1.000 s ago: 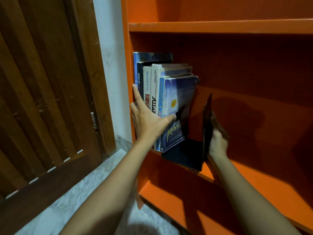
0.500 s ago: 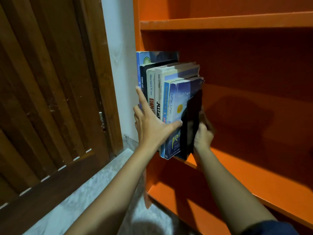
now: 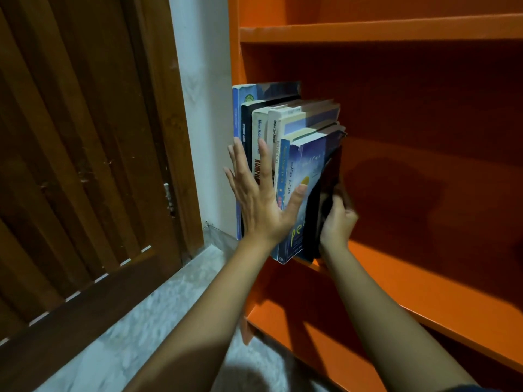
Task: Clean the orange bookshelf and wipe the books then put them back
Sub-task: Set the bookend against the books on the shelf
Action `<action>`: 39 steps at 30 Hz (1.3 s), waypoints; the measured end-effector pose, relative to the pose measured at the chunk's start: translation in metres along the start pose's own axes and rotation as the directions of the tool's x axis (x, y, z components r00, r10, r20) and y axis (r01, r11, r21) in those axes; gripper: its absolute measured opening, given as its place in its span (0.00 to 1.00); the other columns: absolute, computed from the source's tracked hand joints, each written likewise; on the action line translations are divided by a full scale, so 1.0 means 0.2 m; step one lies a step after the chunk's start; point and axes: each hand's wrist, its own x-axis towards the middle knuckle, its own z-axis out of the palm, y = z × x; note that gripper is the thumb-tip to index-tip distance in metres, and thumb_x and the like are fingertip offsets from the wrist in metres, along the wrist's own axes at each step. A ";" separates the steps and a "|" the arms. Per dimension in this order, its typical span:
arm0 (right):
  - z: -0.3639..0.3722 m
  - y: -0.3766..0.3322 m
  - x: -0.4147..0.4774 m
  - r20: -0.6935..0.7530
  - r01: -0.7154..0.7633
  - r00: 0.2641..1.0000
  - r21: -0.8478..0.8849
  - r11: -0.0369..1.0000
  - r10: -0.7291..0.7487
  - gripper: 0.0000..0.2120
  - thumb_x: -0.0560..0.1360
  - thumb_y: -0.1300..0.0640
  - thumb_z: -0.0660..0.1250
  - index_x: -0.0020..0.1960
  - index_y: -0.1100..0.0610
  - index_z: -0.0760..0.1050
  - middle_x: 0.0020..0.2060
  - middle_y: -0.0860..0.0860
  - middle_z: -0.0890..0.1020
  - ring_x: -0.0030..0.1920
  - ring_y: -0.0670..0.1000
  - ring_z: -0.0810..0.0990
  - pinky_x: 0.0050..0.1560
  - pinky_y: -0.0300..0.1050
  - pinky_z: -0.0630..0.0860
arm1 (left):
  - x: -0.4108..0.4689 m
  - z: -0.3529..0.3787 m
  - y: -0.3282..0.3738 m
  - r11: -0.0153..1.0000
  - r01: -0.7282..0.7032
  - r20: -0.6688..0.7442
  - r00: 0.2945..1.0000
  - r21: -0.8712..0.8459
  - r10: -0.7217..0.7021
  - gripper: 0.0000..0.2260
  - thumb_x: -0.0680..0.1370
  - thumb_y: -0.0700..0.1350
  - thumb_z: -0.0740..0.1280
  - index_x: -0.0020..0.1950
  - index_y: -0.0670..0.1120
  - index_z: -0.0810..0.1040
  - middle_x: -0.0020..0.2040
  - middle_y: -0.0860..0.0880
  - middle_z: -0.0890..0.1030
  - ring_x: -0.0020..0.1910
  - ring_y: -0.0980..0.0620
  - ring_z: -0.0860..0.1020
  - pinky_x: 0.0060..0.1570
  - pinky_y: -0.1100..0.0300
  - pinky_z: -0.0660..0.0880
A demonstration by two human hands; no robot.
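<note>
Floor point(image 3: 135, 335): pale stone, under both forearms.
Left hand point(image 3: 259, 202): fingers straight and spread, palm flat on the spines of the books point(image 3: 285, 123), thumb on the blue book point(image 3: 304, 168).
Right hand point(image 3: 338, 222): slightly blurred, fingers curled round the black bookend point(image 3: 313, 222).
Black bookend: upright, touching the blue book at the right end of the row.
Books: standing in a row at the left end of the middle shelf point(image 3: 424, 278), lower corners over its front edge.
Bookshelf point(image 3: 368, 26): orange.
Door point(image 3: 85, 165): brown slatted wood, far left.
Wall point(image 3: 201, 94): white strip between the door and the bookshelf.
</note>
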 end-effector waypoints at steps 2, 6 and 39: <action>0.01 0.01 0.00 -0.006 0.012 1.000 0.001 1.000 -0.012 0.18 0.74 0.60 0.65 0.59 0.72 0.74 0.49 0.62 0.81 0.48 0.55 0.77 0.50 0.49 0.74 | 0.01 0.02 -0.02 1.000 -0.005 -0.023 1.000 -0.006 0.005 0.32 0.77 0.67 0.45 0.76 0.56 0.39 0.75 0.36 0.46 0.76 0.44 0.41 0.72 0.48 0.35; 0.02 0.03 0.01 0.010 0.042 0.999 0.012 0.999 -0.042 0.23 0.69 0.55 0.66 0.57 0.72 0.75 0.49 0.61 0.80 0.48 0.54 0.75 0.50 0.49 0.72 | 0.01 0.07 -0.05 0.998 -0.001 -0.030 1.000 0.060 0.003 0.34 0.77 0.66 0.43 0.77 0.48 0.47 0.75 0.34 0.47 0.76 0.43 0.41 0.72 0.44 0.36; -0.25 -0.26 -0.26 0.520 0.505 0.845 -0.696 0.510 -0.128 0.15 0.75 0.61 0.66 0.60 0.64 0.75 0.56 0.59 0.79 0.57 0.56 0.77 0.59 0.44 0.72 | 0.01 -0.31 0.11 0.962 0.071 0.549 0.809 0.265 -0.211 0.31 0.79 0.56 0.60 0.76 0.44 0.54 0.77 0.45 0.53 0.75 0.46 0.54 0.72 0.50 0.58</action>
